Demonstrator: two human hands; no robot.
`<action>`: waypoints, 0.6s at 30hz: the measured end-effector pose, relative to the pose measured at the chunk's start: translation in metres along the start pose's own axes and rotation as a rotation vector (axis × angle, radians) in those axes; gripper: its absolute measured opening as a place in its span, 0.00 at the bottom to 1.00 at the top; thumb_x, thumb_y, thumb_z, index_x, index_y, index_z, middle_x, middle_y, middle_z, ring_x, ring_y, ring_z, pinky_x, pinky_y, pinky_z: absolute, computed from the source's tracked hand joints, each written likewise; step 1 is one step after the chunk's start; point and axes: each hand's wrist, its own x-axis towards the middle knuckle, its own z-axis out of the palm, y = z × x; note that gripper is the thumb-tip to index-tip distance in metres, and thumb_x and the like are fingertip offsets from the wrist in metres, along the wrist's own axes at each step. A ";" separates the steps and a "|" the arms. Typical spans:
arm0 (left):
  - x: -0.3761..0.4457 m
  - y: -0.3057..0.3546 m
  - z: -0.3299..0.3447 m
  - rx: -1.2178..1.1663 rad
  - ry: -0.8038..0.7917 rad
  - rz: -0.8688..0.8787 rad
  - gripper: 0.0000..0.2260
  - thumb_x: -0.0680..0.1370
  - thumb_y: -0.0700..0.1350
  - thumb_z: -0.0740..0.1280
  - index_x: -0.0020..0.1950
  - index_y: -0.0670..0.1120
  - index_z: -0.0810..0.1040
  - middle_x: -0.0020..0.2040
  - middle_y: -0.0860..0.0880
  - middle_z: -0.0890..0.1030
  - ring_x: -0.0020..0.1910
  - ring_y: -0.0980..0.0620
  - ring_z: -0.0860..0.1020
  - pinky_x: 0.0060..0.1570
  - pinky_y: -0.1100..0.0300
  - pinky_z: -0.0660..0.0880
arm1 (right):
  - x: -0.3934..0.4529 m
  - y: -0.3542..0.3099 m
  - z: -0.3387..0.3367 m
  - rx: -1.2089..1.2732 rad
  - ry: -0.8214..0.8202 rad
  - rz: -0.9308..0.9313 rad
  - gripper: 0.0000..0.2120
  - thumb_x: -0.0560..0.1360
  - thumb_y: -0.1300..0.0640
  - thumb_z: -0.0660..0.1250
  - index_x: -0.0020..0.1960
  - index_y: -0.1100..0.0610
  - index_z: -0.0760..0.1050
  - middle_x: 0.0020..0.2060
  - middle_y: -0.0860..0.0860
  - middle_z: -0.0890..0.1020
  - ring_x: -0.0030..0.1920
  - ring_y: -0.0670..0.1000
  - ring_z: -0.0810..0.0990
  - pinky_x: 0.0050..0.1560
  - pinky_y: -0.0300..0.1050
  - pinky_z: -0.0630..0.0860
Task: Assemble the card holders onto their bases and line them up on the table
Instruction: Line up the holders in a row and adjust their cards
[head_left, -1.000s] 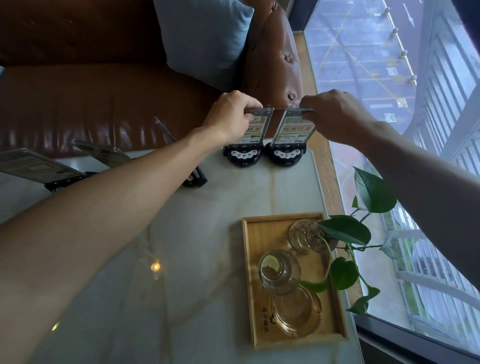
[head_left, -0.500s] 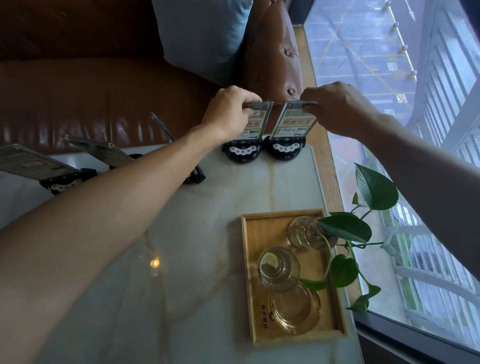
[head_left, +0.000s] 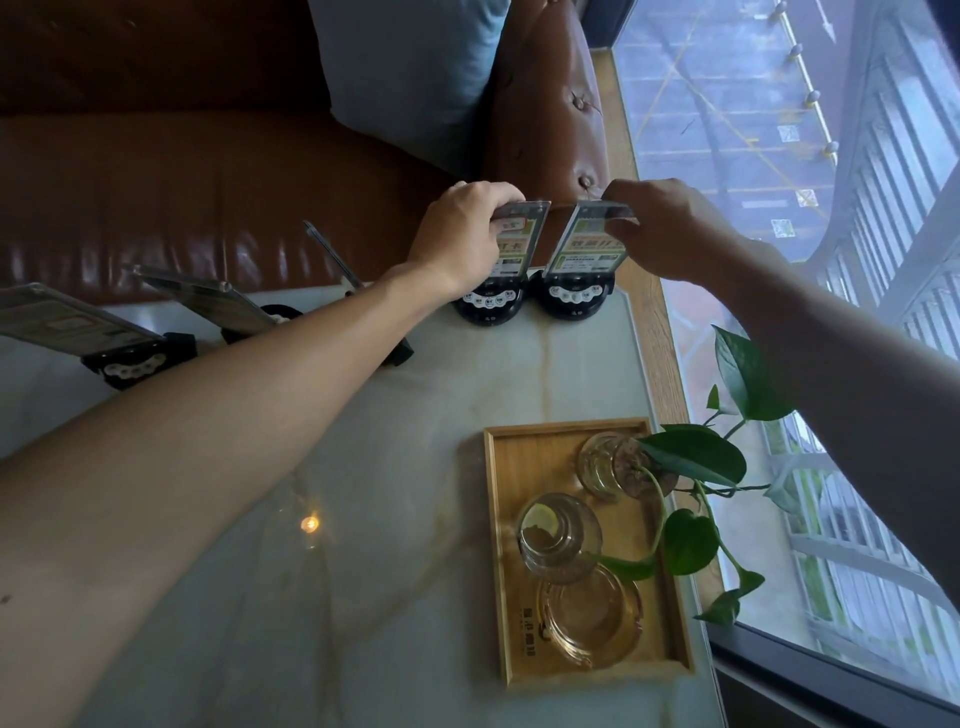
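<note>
Two clear card holders stand side by side at the table's far edge, each on a round black base. My left hand (head_left: 460, 236) grips the top of the left card holder (head_left: 519, 244), which sits on its base (head_left: 488, 306). My right hand (head_left: 670, 228) pinches the top of the right card holder (head_left: 584, 247) above its base (head_left: 574, 299). Three more holders stand further left: one (head_left: 62, 325) at the far left, one (head_left: 208, 301) beside it, and a thin edge-on one (head_left: 335, 262) partly behind my left forearm.
A wooden tray (head_left: 498, 545) near the right front holds glass jars, an ashtray and a leafy plant (head_left: 696, 457). A brown leather sofa (head_left: 182, 182) with a blue cushion lies beyond the marble table (head_left: 363, 519). A window runs along the right.
Both hands stay on the tops of the two holders. The holders and hands have shifted only slightly in view; the two holders look a little more upright.
</note>
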 end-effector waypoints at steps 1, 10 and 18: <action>0.000 0.000 0.001 0.000 -0.001 0.004 0.15 0.77 0.34 0.64 0.57 0.50 0.82 0.52 0.48 0.84 0.53 0.46 0.79 0.49 0.55 0.75 | 0.000 0.000 0.001 -0.004 -0.002 0.002 0.14 0.77 0.59 0.64 0.63 0.55 0.74 0.50 0.65 0.81 0.46 0.66 0.79 0.42 0.51 0.73; 0.003 -0.007 -0.041 -0.036 -0.050 0.012 0.19 0.77 0.41 0.68 0.69 0.46 0.76 0.66 0.48 0.79 0.65 0.51 0.76 0.64 0.64 0.68 | -0.007 -0.018 -0.004 -0.097 0.033 -0.054 0.26 0.75 0.51 0.68 0.71 0.54 0.67 0.64 0.60 0.76 0.65 0.63 0.72 0.67 0.62 0.61; -0.022 -0.050 -0.115 0.016 -0.077 -0.105 0.18 0.77 0.37 0.63 0.65 0.48 0.80 0.62 0.47 0.81 0.63 0.52 0.77 0.60 0.63 0.71 | -0.001 -0.110 -0.021 0.092 0.298 -0.189 0.22 0.73 0.52 0.63 0.65 0.60 0.75 0.57 0.61 0.80 0.60 0.64 0.76 0.63 0.57 0.71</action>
